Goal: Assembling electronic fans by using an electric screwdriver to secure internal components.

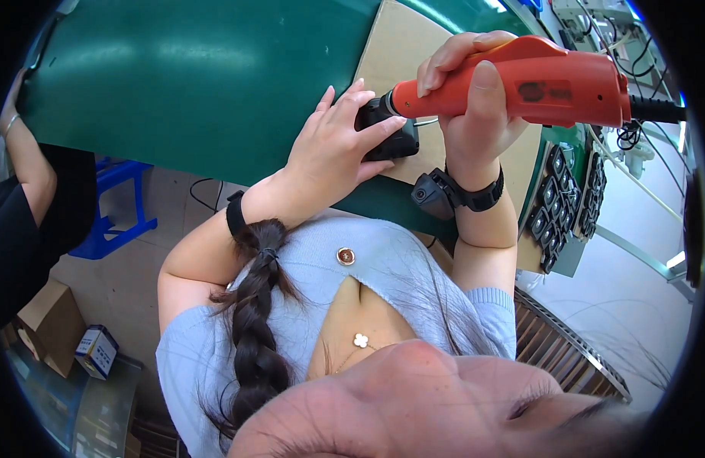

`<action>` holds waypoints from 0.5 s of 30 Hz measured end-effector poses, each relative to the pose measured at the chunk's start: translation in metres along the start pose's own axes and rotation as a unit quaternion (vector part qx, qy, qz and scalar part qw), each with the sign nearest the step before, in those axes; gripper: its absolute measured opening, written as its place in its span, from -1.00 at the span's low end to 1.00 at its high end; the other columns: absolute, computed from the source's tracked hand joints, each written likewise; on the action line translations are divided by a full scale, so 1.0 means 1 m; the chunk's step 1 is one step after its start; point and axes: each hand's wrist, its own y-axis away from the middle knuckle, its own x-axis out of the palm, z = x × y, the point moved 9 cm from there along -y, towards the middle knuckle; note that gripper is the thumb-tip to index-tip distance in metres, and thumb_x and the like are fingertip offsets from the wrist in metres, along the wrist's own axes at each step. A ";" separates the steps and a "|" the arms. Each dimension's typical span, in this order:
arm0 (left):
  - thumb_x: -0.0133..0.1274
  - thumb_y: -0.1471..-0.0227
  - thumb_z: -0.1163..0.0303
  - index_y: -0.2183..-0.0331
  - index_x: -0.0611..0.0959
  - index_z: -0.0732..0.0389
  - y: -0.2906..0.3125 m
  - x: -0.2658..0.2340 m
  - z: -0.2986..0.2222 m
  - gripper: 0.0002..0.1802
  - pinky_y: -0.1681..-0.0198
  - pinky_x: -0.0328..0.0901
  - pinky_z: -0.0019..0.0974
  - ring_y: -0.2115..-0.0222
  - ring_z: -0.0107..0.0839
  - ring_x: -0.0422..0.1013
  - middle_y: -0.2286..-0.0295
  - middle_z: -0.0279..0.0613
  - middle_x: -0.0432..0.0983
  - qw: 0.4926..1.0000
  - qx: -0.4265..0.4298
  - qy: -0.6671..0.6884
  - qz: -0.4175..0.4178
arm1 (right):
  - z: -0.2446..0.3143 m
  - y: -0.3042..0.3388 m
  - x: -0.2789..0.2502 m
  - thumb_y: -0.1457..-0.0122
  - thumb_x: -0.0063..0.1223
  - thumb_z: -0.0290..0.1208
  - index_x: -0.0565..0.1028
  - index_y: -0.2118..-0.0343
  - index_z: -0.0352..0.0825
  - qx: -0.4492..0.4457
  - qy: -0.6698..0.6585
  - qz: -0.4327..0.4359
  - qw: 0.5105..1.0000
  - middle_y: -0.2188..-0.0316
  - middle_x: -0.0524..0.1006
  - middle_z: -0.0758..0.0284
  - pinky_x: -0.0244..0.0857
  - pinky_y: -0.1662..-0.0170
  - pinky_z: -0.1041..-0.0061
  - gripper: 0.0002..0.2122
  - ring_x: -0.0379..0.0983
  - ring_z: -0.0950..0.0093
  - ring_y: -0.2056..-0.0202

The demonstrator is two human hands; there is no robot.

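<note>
– Pls, what has the R hand [478,130]?
– It is closed around a red electric screwdriver [551,88], pointing to L; its tip is at the black plastic casing [404,143].
– And L hand [329,137]?
– Fingers a bit spread, it holds this casing.
– Casing is where exactly?
– At L edge of the tan board [406,42], on the green table [215,84]. From here I see also black modules [551,206], approx. in rows, R of the board.

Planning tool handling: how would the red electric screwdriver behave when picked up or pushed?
The red electric screwdriver is likely stiff: it looks like hard plastic. Being long and rounded, it might roll if laid down and pushed. The thick black cable at its rear would probably tug as it moves.
</note>
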 end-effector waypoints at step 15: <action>0.35 0.24 0.20 0.00 0.55 -0.11 -0.006 0.022 0.000 -0.34 -0.17 0.11 0.16 -0.11 0.00 0.23 0.03 0.01 0.31 0.999 0.021 0.001 -0.023 | -0.015 0.002 0.021 -0.12 0.10 -0.52 0.45 0.23 -0.35 0.005 0.162 0.110 0.981 0.44 0.54 0.28 0.40 0.42 0.60 -0.84 0.45 0.56 0.52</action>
